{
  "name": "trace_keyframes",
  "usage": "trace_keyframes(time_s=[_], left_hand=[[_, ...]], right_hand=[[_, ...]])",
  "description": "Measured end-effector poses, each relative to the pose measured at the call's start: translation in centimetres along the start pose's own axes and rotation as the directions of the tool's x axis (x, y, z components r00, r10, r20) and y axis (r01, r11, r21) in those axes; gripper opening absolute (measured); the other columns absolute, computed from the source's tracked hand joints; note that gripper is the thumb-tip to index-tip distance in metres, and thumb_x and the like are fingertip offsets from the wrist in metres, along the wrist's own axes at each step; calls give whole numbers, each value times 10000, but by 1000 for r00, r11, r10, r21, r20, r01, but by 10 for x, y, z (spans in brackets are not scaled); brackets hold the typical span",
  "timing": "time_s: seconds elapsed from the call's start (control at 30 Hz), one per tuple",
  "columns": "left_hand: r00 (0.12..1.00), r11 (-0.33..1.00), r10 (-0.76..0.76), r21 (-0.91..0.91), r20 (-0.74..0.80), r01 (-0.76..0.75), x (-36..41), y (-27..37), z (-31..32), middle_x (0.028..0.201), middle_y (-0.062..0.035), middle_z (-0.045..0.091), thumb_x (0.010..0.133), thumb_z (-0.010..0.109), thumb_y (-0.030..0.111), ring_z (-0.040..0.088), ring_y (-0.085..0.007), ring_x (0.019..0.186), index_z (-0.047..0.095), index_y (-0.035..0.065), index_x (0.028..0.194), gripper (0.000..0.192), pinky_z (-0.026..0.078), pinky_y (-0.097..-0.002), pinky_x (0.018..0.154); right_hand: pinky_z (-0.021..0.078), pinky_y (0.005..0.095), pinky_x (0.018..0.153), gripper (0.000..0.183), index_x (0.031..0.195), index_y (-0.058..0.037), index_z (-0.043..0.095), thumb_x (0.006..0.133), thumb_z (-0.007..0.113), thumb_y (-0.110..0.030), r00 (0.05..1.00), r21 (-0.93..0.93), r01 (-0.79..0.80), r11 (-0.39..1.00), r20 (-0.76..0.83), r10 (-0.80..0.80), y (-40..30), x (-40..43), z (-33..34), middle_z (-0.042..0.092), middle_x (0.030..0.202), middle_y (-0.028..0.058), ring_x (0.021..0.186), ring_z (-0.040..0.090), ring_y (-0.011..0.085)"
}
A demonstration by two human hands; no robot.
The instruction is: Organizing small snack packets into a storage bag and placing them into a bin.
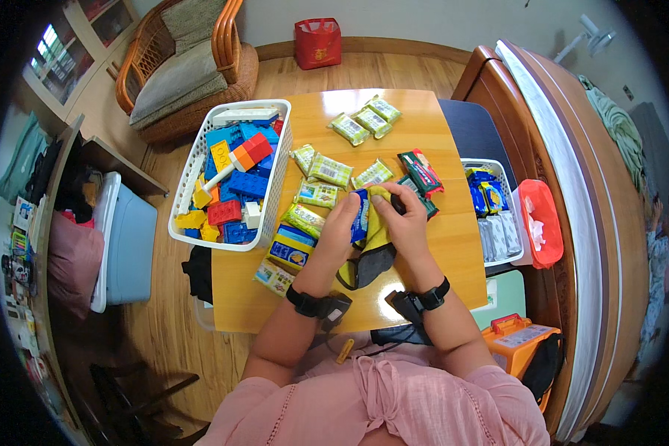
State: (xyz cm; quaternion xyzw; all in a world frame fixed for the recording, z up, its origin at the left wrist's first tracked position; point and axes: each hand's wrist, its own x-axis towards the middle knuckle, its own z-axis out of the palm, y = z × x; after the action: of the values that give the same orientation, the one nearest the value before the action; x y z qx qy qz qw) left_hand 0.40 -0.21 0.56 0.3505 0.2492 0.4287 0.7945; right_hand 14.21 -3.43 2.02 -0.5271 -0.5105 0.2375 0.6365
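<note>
My left hand (337, 229) grips a blue packet (360, 216). Close beside it, my right hand (406, 222) pinches a yellow-green and dark grey cloth item (374, 224), perhaps a sock or glove. The cloth's grey end hangs down toward the table. Something small and dark shows by the right fingers; what it is cannot be told. Around both hands lie green-and-white snack packets (331, 169). Blue-and-yellow packets (291, 246) are left of my left wrist. Past my right hand rest dark green-and-red packets (422, 171), partly hidden by the fingers.
A white basket (281, 173) of toy building bricks (248, 184) occupies the left of the wooden table (306, 103). Three green packets (371, 124) lie toward the far edge. To the right stand another basket (499, 261) of packets and a red-rimmed bin (554, 245).
</note>
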Motion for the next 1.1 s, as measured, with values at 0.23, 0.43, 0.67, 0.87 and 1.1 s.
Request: trace_keyframes(time_s=[0.23,0.43,0.67,0.87,1.1], left_hand=[[990,928,134,345,44,-140,-2,-2,3,1276,-106,603,1085,407,370,578,-155,1161,477,-22,1403,510,451,-306,1011],[1000,988,0,-151,-28,-4,-4,3,10,1183,-103,643,1075,429,390,654,-187,1027,512,-6,1353,491,532,-336,905],[986,930,152,-329,-69,-166,14,4,-20,1250,-168,618,1057,287,559,607,-293,1146,488,-39,1354,698,466,-420,1020],[990,862,101,-488,-100,-137,12,17,-21,1324,-187,583,1040,254,604,578,-327,1204,454,-45,1393,766,459,-456,1046],[985,858,155,-483,-78,-173,11,14,-23,1319,-192,583,1042,293,578,591,-341,1155,451,-29,1401,723,467,-461,1010]], right_hand=[[478,284,734,198,1030,-17,716,843,750,-71,991,-117,131,984,34,-128,-4,1,-4,670,927,78,827,614,177],[464,280,706,195,1025,-17,706,846,751,-82,997,-70,12,998,-77,-17,3,7,-8,643,896,68,789,584,156],[529,330,740,286,1007,-93,743,733,811,-50,925,-146,293,945,293,-241,-16,-4,1,645,906,107,851,653,267],[525,320,723,297,1014,-92,750,729,812,-37,892,-93,321,943,365,-267,-14,-5,0,655,931,100,823,649,244],[495,313,701,242,1013,-13,701,818,783,-130,994,-83,-27,996,101,35,6,-1,-2,646,880,112,771,624,210]])
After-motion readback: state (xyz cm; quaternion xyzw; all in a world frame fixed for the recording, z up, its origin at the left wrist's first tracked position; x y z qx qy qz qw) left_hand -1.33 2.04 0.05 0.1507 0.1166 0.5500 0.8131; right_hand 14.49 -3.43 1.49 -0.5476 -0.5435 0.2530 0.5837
